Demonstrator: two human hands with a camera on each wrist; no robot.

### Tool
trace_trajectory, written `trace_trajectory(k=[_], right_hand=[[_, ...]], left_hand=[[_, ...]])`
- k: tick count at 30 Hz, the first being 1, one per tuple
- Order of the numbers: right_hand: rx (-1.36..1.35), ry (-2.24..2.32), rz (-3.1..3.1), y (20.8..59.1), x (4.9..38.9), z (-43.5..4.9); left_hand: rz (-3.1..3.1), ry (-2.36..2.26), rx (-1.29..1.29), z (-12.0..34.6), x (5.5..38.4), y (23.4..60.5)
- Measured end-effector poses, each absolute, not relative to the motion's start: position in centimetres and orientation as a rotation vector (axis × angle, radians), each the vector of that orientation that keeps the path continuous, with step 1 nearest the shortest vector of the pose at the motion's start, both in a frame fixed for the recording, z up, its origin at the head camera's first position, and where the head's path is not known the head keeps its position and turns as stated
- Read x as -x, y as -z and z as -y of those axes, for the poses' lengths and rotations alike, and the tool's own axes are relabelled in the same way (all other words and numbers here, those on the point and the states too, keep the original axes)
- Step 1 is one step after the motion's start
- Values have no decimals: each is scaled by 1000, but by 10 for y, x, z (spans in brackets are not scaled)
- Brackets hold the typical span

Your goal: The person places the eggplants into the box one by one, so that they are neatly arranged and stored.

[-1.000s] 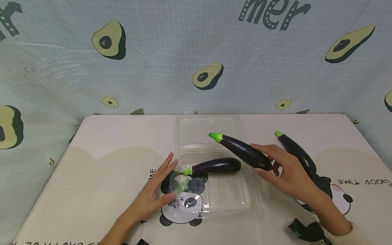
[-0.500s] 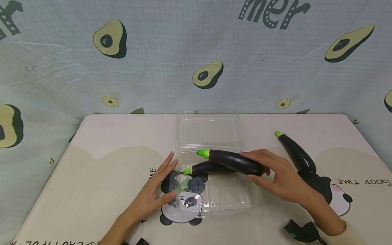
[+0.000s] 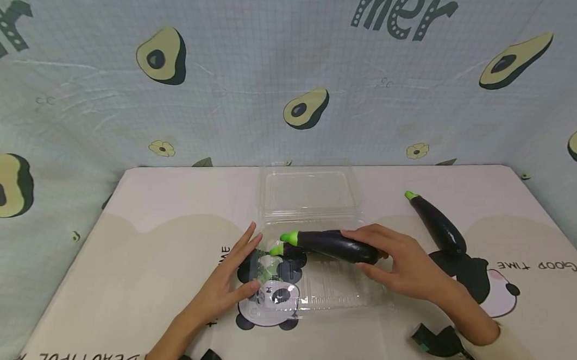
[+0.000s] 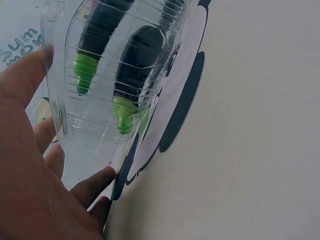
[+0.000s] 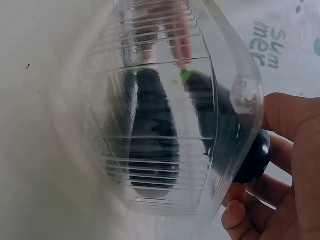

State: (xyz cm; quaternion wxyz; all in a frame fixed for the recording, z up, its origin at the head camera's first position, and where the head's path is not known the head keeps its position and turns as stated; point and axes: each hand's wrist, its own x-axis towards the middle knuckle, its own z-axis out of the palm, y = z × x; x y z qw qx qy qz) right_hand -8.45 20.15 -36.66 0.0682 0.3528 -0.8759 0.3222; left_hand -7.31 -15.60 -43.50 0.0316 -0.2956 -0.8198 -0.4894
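Note:
My right hand (image 3: 402, 258) grips an eggplant (image 3: 333, 244) by its thick end, its green stem pointing left. This eggplant is held over a clear plastic clamshell box (image 3: 333, 294) whose lid (image 3: 309, 192) lies folded back. Inside the box lies a second eggplant (image 4: 140, 55), mostly covered by the held one in the head view. At the box's left side, my left hand (image 3: 221, 289) has its fingers spread, with fingertips and thumb at the rim. Through the clear wall, the right wrist view shows the held eggplant (image 5: 220, 120) above the lying one (image 5: 152, 130).
Another eggplant (image 3: 438, 225) lies on the table to the right, stem pointing away. The table cover (image 3: 141, 274) carries printed pandas and lettering. Behind the table hangs a sheet (image 3: 244, 73) printed with avocados.
My right hand has moved left and lower, bringing the held eggplant from the box's back right to over the lying one and turning it nearly level. My left hand has stayed put.

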Motion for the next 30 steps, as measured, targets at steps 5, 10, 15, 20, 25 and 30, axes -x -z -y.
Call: trace_trajectory(k=[5,10,15,20,25,30], right_hand=[[-1094,-950,2656,369,84,-199],[-1105,-895,2673,372,85,-197],[-1109,-829,2699,373,84,-195],[-1114,-764,2724,373,85,-192],[-1138,-730,2723,373,85,-189],[-1175,-696,2716,372,85,-186]], left_hand=[[2521,1521,926,157,74,436],[2518,1543,936,158,74,436],[2520,1529,936,158,74,436],[2528,1523,928,158,74,436],[2534,1527,918,157,74,436],[2526,1506,922,156,74,436]])
